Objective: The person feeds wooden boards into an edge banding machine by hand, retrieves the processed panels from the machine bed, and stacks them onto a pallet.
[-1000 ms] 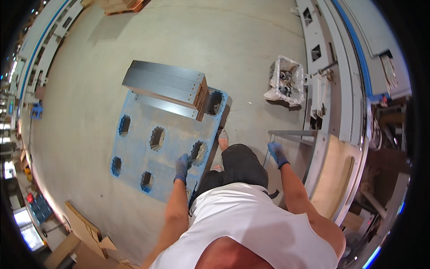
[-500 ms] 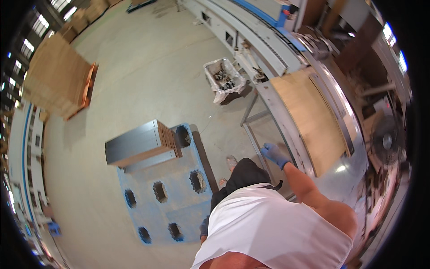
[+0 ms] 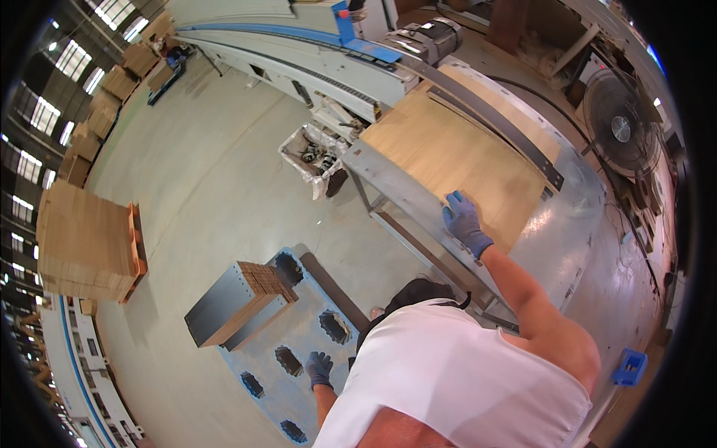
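My right hand (image 3: pixel 466 224), in a blue-grey glove, is at the near edge of a plywood sheet (image 3: pixel 441 142) on a metal table (image 3: pixel 571 246). Its fingers are stretched out over the sheet's edge, apparently touching it, with nothing held. My left hand (image 3: pixel 320 369), also gloved, hangs over a worn blue pallet (image 3: pixel 306 399) with ragged holes, fingers apart and holding nothing. Toward the pallet's far left end lies a stack of dark-faced panels (image 3: pixel 237 302) with brown edges. A long dark strip (image 3: pixel 497 131) rests across the plywood.
A white-lined bin (image 3: pixel 310 157) of dark scraps stands by the table's legs. Beyond it runs a long machine (image 3: pixel 299 67) with a motor (image 3: pixel 429 41). A round fan (image 3: pixel 621 123) is at the right. Stacked boards (image 3: pixel 86 243) sit on an orange pallet at the left.
My view has turned toward the right. My right hand has gone from beside the table to the plywood's edge and its fingers have straightened. My left hand has come out over the pallet.
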`<action>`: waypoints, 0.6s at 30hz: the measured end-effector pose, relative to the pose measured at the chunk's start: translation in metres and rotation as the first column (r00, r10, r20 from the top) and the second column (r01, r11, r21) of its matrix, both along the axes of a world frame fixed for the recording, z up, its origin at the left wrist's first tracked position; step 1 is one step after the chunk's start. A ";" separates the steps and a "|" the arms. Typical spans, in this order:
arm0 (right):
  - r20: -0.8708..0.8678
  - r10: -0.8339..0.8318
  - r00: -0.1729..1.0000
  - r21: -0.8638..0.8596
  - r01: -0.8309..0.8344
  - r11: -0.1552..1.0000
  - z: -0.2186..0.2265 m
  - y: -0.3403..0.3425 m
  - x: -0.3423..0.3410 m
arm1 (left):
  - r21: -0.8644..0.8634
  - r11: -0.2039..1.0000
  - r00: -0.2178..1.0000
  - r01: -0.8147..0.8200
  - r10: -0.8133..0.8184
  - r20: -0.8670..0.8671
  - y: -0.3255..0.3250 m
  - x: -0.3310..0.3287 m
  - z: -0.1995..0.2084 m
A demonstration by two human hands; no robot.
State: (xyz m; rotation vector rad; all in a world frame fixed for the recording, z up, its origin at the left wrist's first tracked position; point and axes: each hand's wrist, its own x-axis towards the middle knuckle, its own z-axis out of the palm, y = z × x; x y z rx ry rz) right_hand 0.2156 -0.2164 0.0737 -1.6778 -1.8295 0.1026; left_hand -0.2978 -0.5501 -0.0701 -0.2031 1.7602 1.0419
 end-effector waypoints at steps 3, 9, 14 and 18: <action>0.078 -0.130 0.988 -0.039 0.133 0.990 -0.001 -0.012 0.048 | -0.006 0.998 0.997 0.062 -0.062 0.054 0.017 0.033 -0.007; 0.153 -0.256 0.955 -0.038 0.264 0.964 -0.021 -0.020 0.106 | -0.022 0.995 0.986 0.097 -0.093 0.139 0.003 0.085 -0.058; 0.201 -0.247 0.948 -0.017 0.255 0.967 -0.037 -0.025 0.109 | -0.426 0.117 -0.030 0.897 -0.946 -0.322 0.005 0.086 -0.036; 0.174 -0.321 0.931 0.071 0.314 0.947 -0.038 -0.028 0.108 | -0.053 0.994 0.995 0.095 -0.094 0.024 0.020 0.116 -0.018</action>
